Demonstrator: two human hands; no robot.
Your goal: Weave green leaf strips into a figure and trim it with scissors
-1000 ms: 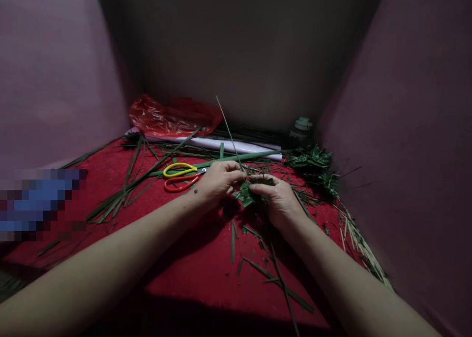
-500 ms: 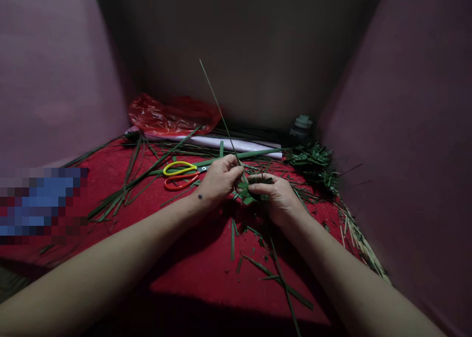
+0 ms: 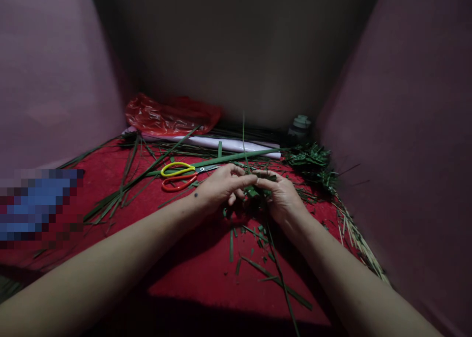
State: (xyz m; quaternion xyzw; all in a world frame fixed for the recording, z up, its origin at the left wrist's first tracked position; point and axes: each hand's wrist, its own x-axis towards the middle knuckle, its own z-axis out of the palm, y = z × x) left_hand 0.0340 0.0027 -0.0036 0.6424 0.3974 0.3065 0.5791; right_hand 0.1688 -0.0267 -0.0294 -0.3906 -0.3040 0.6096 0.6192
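Between my two hands is a green bunch of folded leaf strips (image 3: 254, 192), partly covered by fingers. My right hand (image 3: 282, 194) is closed round it from the right, thumb pressed on top. My left hand (image 3: 226, 185) reaches in from the left, its thumb and fingers pinched at the bunch's upper edge. A thin strip (image 3: 244, 135) stands up from between the hands. Below them, a long dark stem (image 3: 278, 268) hangs toward the front edge. Scissors (image 3: 179, 175) with one yellow and one red handle lie just left of my left hand.
Long leaf strips (image 3: 120, 194) and cut scraps (image 3: 254, 238) lie on the red cloth (image 3: 195, 283). Behind are a red plastic bag (image 3: 165, 115), a white roll (image 3: 236, 146) and a lidded bottle (image 3: 300, 125). Leafy bundles with stalks (image 3: 313, 162) sit at the right.
My left hand has shifted right, its thumb now meeting the right thumb over the bunch. The thin strip, earlier leaning left and reaching higher, now stands nearly upright.
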